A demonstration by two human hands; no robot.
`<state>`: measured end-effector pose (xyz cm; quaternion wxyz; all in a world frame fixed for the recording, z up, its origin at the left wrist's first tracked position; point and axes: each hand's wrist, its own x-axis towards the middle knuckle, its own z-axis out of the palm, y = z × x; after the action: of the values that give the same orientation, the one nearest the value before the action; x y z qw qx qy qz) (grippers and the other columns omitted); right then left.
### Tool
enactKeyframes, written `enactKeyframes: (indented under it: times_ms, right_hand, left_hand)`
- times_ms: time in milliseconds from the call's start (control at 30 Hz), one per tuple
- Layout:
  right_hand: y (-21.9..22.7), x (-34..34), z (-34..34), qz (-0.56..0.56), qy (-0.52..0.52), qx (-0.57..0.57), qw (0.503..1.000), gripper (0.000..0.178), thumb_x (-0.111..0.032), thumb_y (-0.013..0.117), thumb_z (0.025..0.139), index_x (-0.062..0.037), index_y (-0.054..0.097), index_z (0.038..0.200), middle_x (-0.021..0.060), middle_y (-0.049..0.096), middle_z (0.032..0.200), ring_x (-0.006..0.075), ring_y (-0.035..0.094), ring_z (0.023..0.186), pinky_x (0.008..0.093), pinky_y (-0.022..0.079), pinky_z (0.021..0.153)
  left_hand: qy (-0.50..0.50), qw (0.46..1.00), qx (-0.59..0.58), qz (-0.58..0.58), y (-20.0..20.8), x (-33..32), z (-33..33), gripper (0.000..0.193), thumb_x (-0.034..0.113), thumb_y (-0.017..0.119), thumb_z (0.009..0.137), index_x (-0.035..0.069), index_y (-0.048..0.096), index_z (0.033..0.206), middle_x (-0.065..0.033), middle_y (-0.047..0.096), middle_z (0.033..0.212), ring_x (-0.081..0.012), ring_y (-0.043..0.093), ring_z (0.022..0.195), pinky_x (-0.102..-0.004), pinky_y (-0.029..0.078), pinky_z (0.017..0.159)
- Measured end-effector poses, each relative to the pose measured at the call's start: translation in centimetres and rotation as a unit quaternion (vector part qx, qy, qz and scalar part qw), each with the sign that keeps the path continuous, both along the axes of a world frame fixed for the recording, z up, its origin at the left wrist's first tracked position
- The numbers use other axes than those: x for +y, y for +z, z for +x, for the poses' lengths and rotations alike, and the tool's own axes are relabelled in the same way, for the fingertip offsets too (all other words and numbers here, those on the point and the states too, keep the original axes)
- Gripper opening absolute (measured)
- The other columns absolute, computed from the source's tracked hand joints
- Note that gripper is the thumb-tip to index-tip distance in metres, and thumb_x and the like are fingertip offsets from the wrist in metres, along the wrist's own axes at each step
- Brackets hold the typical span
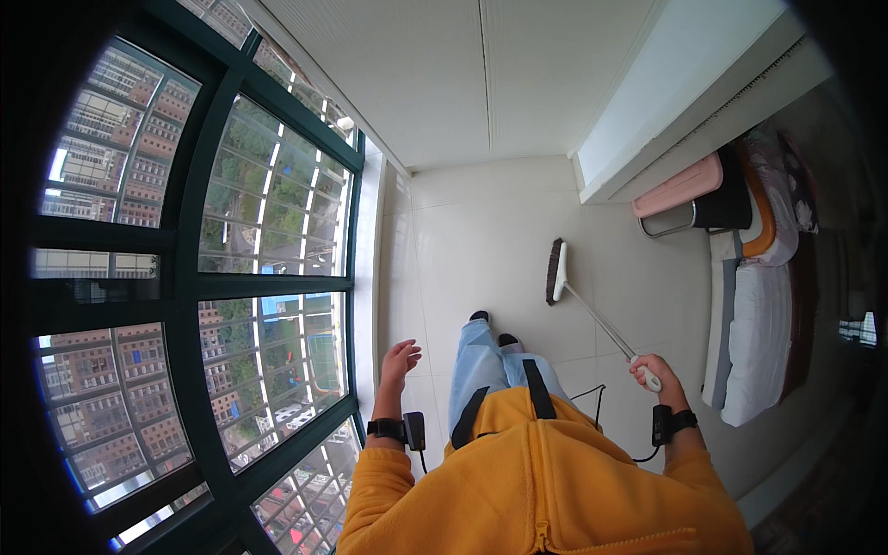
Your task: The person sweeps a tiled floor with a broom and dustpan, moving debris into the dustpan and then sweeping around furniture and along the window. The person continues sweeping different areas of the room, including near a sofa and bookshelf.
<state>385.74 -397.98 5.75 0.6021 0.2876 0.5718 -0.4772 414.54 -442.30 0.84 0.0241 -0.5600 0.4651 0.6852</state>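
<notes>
My right hand (653, 372) is wrapped round the pale grip at the end of a broom's thin metal handle. The broom (561, 273) slants away to the left from that hand; its white head with dark brown bristles rests on the tiled floor ahead of my feet. On the other side, my left hand (398, 361) hangs in the air near the window ledge. It holds nothing, and its fingers are loosely bent and apart.
A large window (277, 285) with dark green frames runs along the left. White panels (490, 83) close off the far end. At the right, a bed (757, 342) with white bedding stands near a pink-topped item (680, 185) and a projecting white wall (666, 111).
</notes>
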Motion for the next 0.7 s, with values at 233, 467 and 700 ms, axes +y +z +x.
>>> enactKeyframes:
  times_ms: [233,467,700]
  right_hand:
    - [1.6,-9.3,0.0,-0.091,0.153,0.053,0.983,0.011,-0.001,0.048,0.060,0.0003,0.043,0.070,0.0059,0.043,0.052,0.0117,0.041,0.039,0.0229,0.036,0.034]
    - [-7.2,-35.1,-1.8,-0.152,0.112,-0.025,0.982,0.008,0.002,0.049,0.064,0.0027,0.047,0.057,0.0087,0.045,0.048,0.0119,0.044,0.036,0.0209,0.035,0.032]
    - [-5.9,-33.0,-5.7,-0.330,-0.123,0.142,0.925,0.010,-0.005,0.047,0.071,0.0028,0.046,0.078,0.0066,0.049,0.074,0.0041,0.045,0.055,0.0116,0.037,0.055]
  left_hand:
    - [-0.072,0.997,-0.010,0.014,-0.1,-4.3,-4.7,0.024,0.016,0.044,0.077,0.005,0.049,0.097,-0.0068,0.056,0.085,-0.0123,0.054,0.073,-0.0213,0.041,0.062]
    - [-0.110,0.994,-0.025,0.008,0.0,-9.9,-6.6,0.024,0.018,0.048,0.076,0.006,0.050,0.096,-0.0045,0.056,0.081,-0.0121,0.053,0.071,-0.0229,0.041,0.062]
    - [-0.149,0.985,-0.089,0.014,-1.6,-14.7,-6.7,0.024,0.016,0.044,0.077,0.005,0.049,0.097,-0.0064,0.056,0.082,-0.0129,0.054,0.068,-0.0219,0.042,0.057]
